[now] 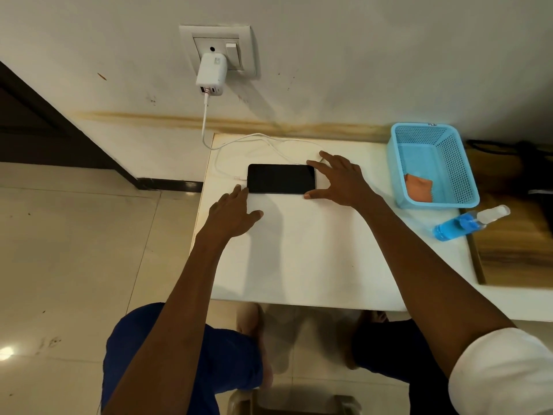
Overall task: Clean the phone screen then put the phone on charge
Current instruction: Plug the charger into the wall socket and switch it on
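Observation:
A black phone (pixel 281 178) lies flat, screen up and dark, on the white table (pixel 299 250). My right hand (pixel 338 182) spreads around its right end, thumb and fingers touching the corners. At the phone's left end, my left hand (pixel 233 215) rests open with fingertips by the lower left corner. A white cable (pixel 239 142) runs from the white charger (pixel 211 74), plugged into the wall socket (pixel 218 47), and its plug end (pixel 236 177) lies just left of the phone; I cannot tell if it is inserted.
A light blue mesh basket (pixel 431 166) at the table's right back holds an orange cloth (pixel 419 187). A spray bottle of blue liquid (pixel 466 223) lies on its side by the basket. A wooden surface (pixel 514 250) adjoins on the right. My knees are below the table's front edge.

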The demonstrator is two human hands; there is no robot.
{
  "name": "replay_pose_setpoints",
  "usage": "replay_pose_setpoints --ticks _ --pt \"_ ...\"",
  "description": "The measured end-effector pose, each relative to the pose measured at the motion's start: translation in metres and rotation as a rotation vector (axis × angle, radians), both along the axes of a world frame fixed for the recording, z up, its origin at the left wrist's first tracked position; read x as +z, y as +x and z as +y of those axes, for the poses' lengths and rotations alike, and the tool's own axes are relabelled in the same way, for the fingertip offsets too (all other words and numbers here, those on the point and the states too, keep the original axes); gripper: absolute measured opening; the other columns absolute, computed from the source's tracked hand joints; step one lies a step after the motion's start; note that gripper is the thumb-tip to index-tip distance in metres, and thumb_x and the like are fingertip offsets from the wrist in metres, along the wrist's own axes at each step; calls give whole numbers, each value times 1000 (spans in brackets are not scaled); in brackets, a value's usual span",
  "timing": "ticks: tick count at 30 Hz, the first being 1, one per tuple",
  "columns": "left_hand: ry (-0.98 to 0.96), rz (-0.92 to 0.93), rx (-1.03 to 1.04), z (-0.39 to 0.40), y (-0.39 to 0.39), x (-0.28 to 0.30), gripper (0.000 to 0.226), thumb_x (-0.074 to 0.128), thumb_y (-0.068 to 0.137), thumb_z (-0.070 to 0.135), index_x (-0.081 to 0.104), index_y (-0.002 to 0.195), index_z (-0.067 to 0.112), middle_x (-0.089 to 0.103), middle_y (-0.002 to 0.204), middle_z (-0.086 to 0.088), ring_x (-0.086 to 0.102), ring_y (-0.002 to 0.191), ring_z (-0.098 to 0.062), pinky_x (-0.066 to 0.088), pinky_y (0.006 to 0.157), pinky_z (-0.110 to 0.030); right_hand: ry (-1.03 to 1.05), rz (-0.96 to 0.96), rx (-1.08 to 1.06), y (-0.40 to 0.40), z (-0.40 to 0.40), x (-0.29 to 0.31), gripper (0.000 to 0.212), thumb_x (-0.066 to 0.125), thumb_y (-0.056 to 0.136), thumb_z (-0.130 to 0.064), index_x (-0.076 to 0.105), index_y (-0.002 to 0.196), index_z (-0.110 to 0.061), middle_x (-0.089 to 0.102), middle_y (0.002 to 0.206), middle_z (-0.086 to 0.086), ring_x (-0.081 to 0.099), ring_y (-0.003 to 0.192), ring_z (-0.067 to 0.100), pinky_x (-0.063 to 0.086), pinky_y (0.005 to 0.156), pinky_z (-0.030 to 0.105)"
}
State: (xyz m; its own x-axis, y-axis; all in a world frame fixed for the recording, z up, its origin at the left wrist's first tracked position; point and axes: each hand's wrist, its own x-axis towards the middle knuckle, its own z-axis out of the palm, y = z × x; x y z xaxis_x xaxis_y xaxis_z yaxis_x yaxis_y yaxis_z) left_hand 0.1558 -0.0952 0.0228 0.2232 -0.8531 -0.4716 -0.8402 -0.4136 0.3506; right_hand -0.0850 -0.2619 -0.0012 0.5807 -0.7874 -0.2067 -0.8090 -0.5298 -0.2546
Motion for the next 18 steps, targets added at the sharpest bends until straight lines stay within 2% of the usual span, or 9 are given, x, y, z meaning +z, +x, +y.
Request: replay_pose_setpoints --ticks 8,18 --pt "15 -53 -3 -8 -3 3 76 43 99 52 9 157 17 3 166 -3 8 152 -31 14 121 -49 -48 -34 -51 7 5 4 90 59 70 -82 38 147 -42 25 163 -6 24 148 25 24 115 49" --pt "-3 -8 7 -9 -3 4 69 42 101 48 14 157 18 7 166 -1 10 152 -29 13 121 -47 -66 -18 -62 10 9 9 88 62 73 -78 37 149 -41 24 163 -5 24 148 24 24 115 48"
